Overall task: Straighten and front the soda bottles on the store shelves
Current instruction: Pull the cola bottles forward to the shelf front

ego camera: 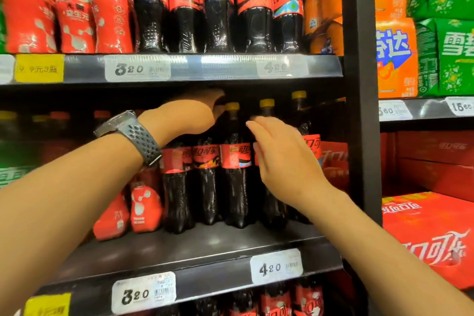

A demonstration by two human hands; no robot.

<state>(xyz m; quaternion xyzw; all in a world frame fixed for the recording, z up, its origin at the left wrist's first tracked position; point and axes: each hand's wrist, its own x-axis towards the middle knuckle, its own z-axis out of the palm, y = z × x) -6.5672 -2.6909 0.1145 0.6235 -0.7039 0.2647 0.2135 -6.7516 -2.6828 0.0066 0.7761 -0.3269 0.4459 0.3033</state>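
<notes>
As the left hand [195, 113], fingers hidden, reaches behind the yellow-capped cola bottle [234, 187], the spread right hand [279, 154] should turn its label forward.

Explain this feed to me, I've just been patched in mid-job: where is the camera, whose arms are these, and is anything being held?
There is no machine here. One wide-angle camera sits on a person's head, looking forward and down, so the two bare arms are that person's own. They face a store shelf carrying dark cola bottles with red labels and yellow caps. The left hand, with a watch on its wrist, reaches over the bottle tops just under the upper shelf. Its fingers are hidden, so I cannot tell whether it holds one. The right hand is open, fingers relaxed, in front of a yellow-capped cola bottle. Blur hides whether it touches the bottle. White price tags sit on the shelf edge.
</notes>
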